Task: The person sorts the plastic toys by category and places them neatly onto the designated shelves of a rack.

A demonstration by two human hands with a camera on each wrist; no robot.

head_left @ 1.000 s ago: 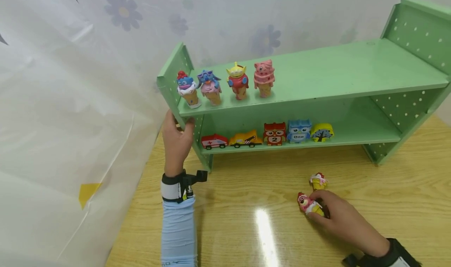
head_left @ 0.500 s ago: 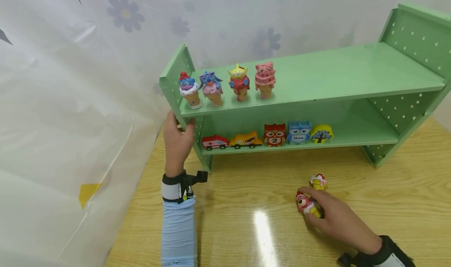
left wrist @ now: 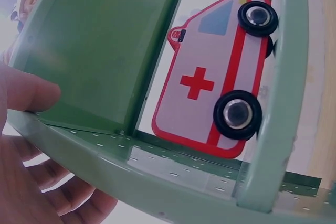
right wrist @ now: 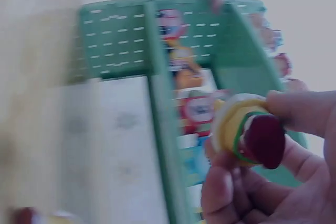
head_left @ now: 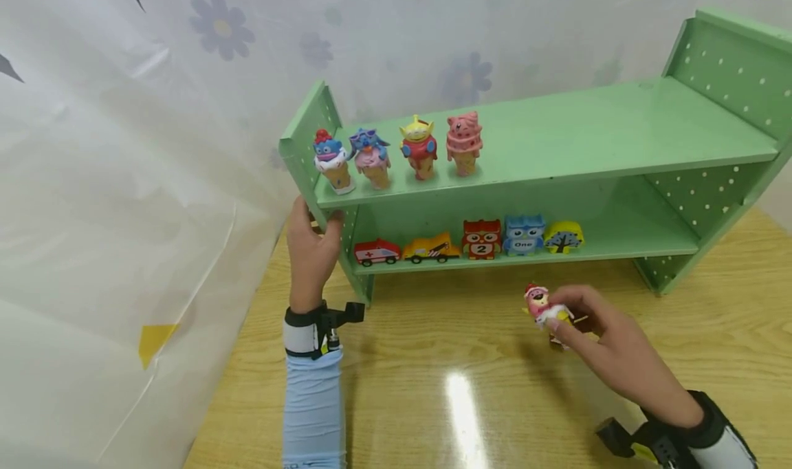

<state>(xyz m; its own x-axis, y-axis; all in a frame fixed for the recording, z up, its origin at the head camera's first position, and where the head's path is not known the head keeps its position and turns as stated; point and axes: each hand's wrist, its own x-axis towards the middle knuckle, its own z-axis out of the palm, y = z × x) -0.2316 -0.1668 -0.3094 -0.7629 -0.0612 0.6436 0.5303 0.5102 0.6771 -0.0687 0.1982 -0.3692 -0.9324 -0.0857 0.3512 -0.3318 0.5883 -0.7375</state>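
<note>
My left hand [head_left: 312, 256] grips the left side panel of a green two-tier shelf [head_left: 619, 128]. In the left wrist view the thumb [left wrist: 31, 92] lies on the inner side of the panel, with the fingers around its outer side. My right hand [head_left: 625, 359] holds a small pink bear figurine [head_left: 540, 306] with a red top and a yellow lower part, above the table in front of the shelf. Its dark red base [right wrist: 265, 141] faces the right wrist camera, between thumb and fingers. Another small figurine [right wrist: 50, 217] shows blurred at the lower left there; the held one and my hand mostly hide it in the head view.
Several cone-shaped figurines, including a pink one [head_left: 464, 144], stand at the upper tier's left. The lower tier holds an ambulance [head_left: 377, 252], a tow truck [head_left: 433, 247], a red owl [head_left: 481, 239], a blue owl [head_left: 524, 235] and a yellow tree block [head_left: 564, 237].
My right hand has lifted the pink bear figurine from the table and moved it toward the shelf, tilting it more upright. My left hand stays on the side panel.
</note>
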